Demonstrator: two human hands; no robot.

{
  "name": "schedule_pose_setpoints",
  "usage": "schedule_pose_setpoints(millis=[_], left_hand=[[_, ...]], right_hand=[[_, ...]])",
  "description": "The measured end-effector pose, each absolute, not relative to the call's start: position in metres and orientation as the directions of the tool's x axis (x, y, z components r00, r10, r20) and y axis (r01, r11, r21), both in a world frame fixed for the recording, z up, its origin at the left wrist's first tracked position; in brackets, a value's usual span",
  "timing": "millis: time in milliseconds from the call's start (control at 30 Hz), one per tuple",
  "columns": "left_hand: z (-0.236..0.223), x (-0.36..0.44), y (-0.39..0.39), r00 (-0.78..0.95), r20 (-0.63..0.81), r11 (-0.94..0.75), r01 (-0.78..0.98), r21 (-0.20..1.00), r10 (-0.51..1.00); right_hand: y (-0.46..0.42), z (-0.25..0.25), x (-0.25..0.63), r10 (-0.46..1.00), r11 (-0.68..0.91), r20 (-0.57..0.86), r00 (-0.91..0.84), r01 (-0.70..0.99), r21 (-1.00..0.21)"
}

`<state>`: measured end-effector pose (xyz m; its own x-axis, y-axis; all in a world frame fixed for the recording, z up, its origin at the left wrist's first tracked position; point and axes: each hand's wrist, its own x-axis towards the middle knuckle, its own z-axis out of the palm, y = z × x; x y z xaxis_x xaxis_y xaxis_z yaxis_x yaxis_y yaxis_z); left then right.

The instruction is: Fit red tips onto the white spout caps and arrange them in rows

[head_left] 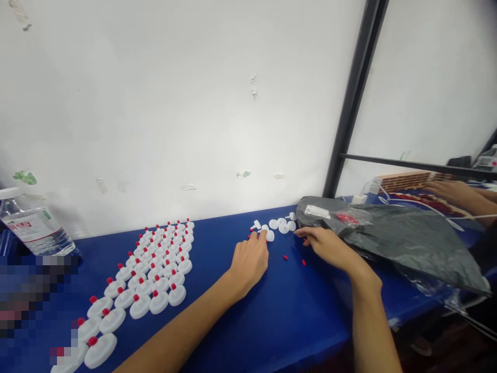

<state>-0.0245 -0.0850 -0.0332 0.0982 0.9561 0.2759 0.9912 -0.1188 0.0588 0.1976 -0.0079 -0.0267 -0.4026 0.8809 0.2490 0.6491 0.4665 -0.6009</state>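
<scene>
My left hand (250, 259) reaches into a small loose pile, fingers curled down against a white nozzle cap (269, 236). What its fingertips grip is partly hidden. To the right, my right hand (320, 242) has its fingers drawn together low over the table, with a small red cap (306, 242) showing at them. Between the hands lie several loose white nozzle caps (283, 227). Two loose red caps sit nearer me, one red piece (285, 257) and another red piece (304, 262). On the left, white caps with red tips (155, 280) stand upright in slanted rows.
A dark grey plastic bag (396, 233) lies at the right, with a clear packet of red pieces (347, 217) on it. A water bottle (34, 225) leans at the far left. A black metal post (351, 103) rises behind. Another person's hand (454, 194) is at the far right.
</scene>
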Motion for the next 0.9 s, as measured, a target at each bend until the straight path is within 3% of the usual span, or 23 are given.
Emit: schedule_pose_setpoints(millis=[533, 733, 900], left_hand=[[-0.028, -0.024, -0.058, 0.109, 0.346, -0.174, 0.972, 0.161, 0.932], [-0.009, -0.012, -0.064, 0.212, 0.480, -0.337, 0.922, 0.192, 0.851], [-0.004, -0.003, -0.069, 0.255, 0.555, -0.451, 0.857, 0.250, 0.792]], right_hand=[[-0.021, -0.008, 0.190, 0.863, 0.491, 0.278, -0.421, 0.577, -0.653], [-0.037, 0.006, 0.180, 0.829, 0.487, 0.274, -0.488, 0.388, -0.782], [-0.040, 0.010, 0.181, 0.827, 0.477, 0.297, -0.477, 0.317, -0.820]])
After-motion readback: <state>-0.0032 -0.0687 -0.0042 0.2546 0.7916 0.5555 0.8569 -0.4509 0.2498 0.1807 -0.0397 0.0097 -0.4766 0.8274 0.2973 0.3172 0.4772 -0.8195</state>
